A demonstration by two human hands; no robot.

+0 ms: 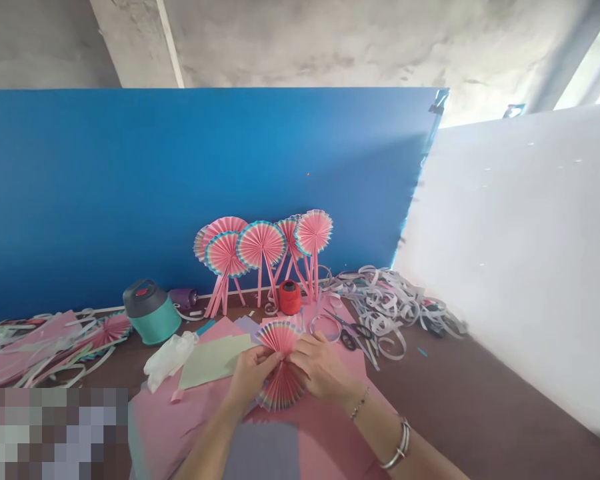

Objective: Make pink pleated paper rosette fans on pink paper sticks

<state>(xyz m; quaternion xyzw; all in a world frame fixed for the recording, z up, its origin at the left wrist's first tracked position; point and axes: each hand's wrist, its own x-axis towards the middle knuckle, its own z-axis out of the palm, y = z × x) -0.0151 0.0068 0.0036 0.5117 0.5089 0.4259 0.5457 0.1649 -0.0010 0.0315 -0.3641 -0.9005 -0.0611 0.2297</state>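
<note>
Forearms [211, 433] flank pink fan [282, 385], long axis pointing away.

Blue partition [155, 173], white wall [525, 240], ceiling [300, 43] — grey

Big blue panel [130, 173] across the back, w/ torn shiny tape [439, 101] at its top R corner; white panel [520, 253] on the R, angled toward the cam.; bare grey ceiling [330, 47] above; brown tabletop [470, 407] below; teal tub [153, 323] w/ dk. grey lid stands L of ctr., purple cylinder [184, 298] lying just beside it; crumpled white plastic bag [170, 360] nearer the cam.; red pot [289, 299] w/ dk. top upright near the blue panel's base; blk-handled scissors [349, 341] to its R; tangled heap of pale curled strips [380, 300] beyond.
</note>
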